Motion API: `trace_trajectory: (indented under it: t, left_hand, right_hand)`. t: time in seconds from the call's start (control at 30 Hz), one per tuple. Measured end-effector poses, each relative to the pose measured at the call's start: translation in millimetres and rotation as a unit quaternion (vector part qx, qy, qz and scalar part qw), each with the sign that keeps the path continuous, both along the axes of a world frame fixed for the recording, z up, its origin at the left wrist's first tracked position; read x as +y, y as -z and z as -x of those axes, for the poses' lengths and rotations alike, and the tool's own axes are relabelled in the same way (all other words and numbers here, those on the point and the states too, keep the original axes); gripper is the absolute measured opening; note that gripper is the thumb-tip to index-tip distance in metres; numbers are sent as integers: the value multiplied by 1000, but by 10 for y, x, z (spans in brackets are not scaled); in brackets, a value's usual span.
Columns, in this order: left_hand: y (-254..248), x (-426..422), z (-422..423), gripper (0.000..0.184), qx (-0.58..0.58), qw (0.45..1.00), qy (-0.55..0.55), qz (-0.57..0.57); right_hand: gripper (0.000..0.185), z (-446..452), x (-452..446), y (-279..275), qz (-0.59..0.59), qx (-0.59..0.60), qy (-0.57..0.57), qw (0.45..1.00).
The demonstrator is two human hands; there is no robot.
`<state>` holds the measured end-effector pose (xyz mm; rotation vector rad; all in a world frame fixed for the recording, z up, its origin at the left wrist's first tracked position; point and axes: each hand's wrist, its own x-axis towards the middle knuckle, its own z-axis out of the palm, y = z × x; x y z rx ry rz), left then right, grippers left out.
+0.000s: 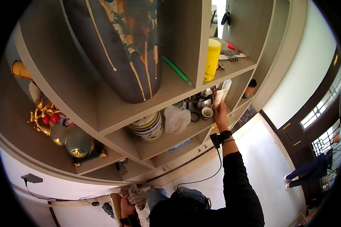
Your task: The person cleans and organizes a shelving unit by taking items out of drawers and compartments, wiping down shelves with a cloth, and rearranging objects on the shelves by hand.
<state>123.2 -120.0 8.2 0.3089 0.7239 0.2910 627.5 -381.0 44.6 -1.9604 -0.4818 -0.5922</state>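
Note:
My right hand [220,114] reaches into a middle compartment of the shelf unit, its fingers closed round a pale tube [218,98]. Just left of it are a small white cup [207,112] and a dark metal teapot [204,103]. A crumpled clear plastic bag [176,119] lies farther left on the same shelf. Low in the view, my left hand [127,207] is closed against a checked brown cloth [136,196], beside the edge of a cardboard box [115,206]. Its fingers are partly hidden by the cloth.
A large dark vase [129,49] and a yellow canister [212,60] stand above. A patterned jar [147,128] and gold ornaments [45,119] are to the left. A cable [201,182] hangs from my right wrist. Another person [322,166] is at the far right.

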Motion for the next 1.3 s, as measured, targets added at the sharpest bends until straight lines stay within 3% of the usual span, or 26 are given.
trace_trajectory:
  t: [0.07,0.1,0.17,0.23,0.37,0.43,0.47,0.57,0.63,0.67,0.73,0.77,0.8,0.83,0.97,1.0,1.13,1.2,1.3]
  left_hand:
    - [13,0,-9,24,37,999,-10,-15]
    - [97,13,36,23,56,986,55,-148]
    - [139,10,56,23,74,951,118,-276]
    - [60,-37,11,23,60,997,2,-40]
    - [135,-20,108,23,39,997,24,-69]
    - [299,66,164,23,-26,998,24,49]
    - [286,58,162,23,-25,998,22,49]
    - [211,19,103,23,25,999,29,10]
    - [94,-64,52,21,88,977,70,-181]
    - [48,-79,22,21,89,977,68,-180]
    - [-21,-107,-12,19,73,997,1,-11]
    - [-41,-138,11,19,73,997,-2,-10]
    - [-59,-171,41,21,126,937,102,-310]
    - [-64,-196,71,24,166,776,197,-576]
    - [181,-128,149,29,182,782,194,-564]
    - [326,-88,172,28,177,848,154,-476]
    - [372,-77,237,28,126,943,91,-295]
    - [170,-147,170,28,107,948,88,-288]
    - [318,-100,193,30,117,933,105,-322]
  right_hand:
    - [34,-15,23,70,-7,-4,28,1000]
    - [29,-26,41,100,-11,-9,54,998]
    - [29,-41,72,144,-26,-11,63,998]
    - [30,-36,81,179,-39,-11,72,997]
    - [34,-71,65,211,22,-1,93,995]
    - [36,-107,64,250,37,-2,107,994]
    - [37,-123,58,258,44,-15,110,993]
    - [38,-140,60,251,47,-15,104,993]
    - [34,-111,68,202,43,-37,107,993]
    - [34,-93,67,182,44,-36,105,993]
    - [35,-73,74,164,61,-24,120,991]
    - [35,-101,72,201,61,-24,117,991]
    - [34,-137,63,251,64,-35,120,990]
    - [34,-161,59,300,66,-46,124,989]
    - [32,-119,81,246,45,-86,121,988]
    - [32,-126,69,252,48,-69,123,989]
    - [31,-102,69,188,62,-54,118,990]
    - [31,-102,68,184,60,-44,114,991]
    - [34,-117,54,210,75,-55,115,989]
